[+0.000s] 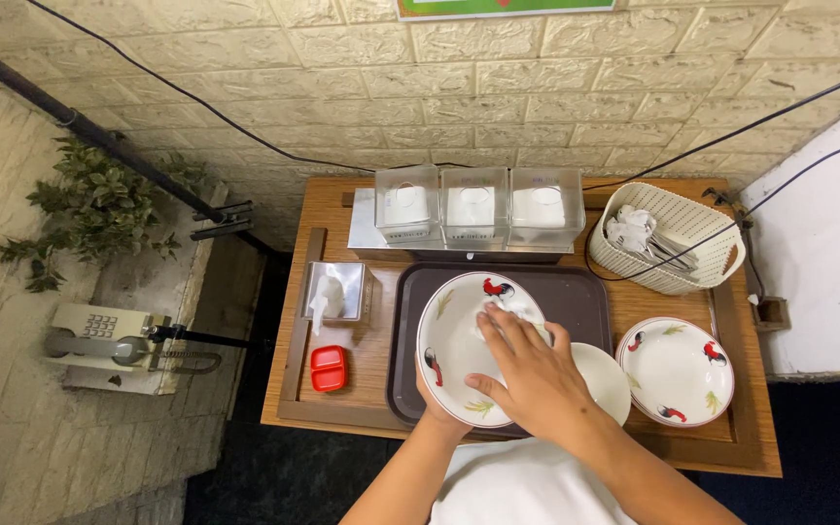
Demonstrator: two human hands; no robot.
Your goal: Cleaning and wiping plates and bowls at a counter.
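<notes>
A white bowl (454, 335) with red rooster and leaf prints is held tilted above the dark brown tray (585, 297). My left hand (437, 408) supports it from below at its near rim, mostly hidden. My right hand (527, 374) lies inside the bowl, its fingers pressing a white cloth (509, 309) against the inner wall. A plain white dish (607, 379) sits on the tray just right of my right hand.
A second rooster bowl (676, 370) rests on the wooden table (381, 350) at right. Behind stand three clear tissue boxes (478, 206), a cream basket (673, 238) of wrapped cutlery, a napkin holder (335, 292) and a red sauce dish (329, 368). A wall telephone (99, 335) hangs left.
</notes>
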